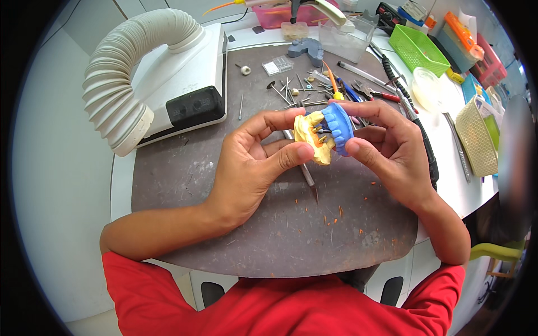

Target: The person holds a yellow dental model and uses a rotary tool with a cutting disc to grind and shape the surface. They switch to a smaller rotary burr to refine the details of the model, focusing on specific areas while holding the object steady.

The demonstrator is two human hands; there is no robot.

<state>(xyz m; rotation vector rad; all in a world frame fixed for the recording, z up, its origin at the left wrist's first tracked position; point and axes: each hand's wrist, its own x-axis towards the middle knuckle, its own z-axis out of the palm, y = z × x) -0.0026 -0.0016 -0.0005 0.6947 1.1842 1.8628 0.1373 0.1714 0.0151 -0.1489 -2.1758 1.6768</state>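
Between the fingertips of my left hand is a yellow dental cast with small metal pins and a patch of orange on it. My right hand pinches a blue dental cast with a row of moulded teeth. The two casts are held against each other on edge, over the middle of the mat, and the pins show in the gap. Below them lies a carving knife, its blade toward me and its far part hidden by my left hand and the yellow cast.
Orange shavings dot the grey mat. Burs and metal tools lie scattered behind my hands. A suction unit with a ribbed hose stands at left. At right are a green basket, a cream basket and a black coiled cord.
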